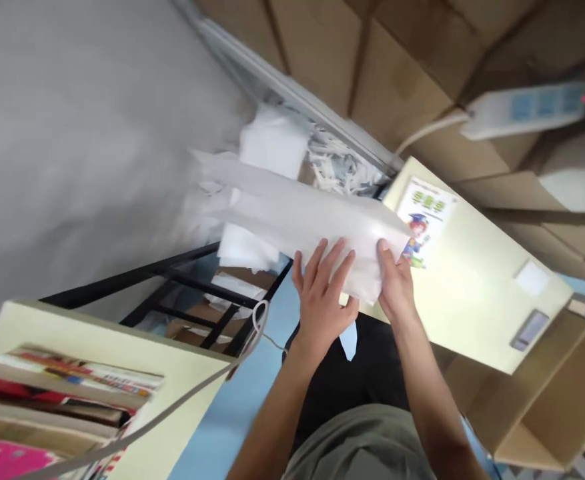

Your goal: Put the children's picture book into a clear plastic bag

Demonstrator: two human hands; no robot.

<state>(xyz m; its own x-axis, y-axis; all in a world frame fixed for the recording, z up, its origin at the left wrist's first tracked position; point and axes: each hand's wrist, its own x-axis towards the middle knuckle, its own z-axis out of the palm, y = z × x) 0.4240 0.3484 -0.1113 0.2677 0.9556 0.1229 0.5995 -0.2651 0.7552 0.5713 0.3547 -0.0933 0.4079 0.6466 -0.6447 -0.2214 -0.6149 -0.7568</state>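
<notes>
A long white sheet of paper [292, 207], creased and perhaps doubled over, stretches in front of me from the wall side toward the pale table. My right hand [397, 283] pinches its near right end, thumb on top and fingers hidden beneath. Spread fingers of my left hand [319, 300] lie flat on the paper's near edge, close to my right hand. Beyond and below the sheet are more white papers [275, 143] and a heap of shredded paper strips [345, 167].
A pale tabletop [477, 287] on the right bears a booklet [425, 220] and a phone [529, 330]. Stacked books [62, 400] lie at left beside a cable [187, 400]. Black metal bars [197, 287], a power strip [527, 110] and a cardboard box [562, 400] surround me.
</notes>
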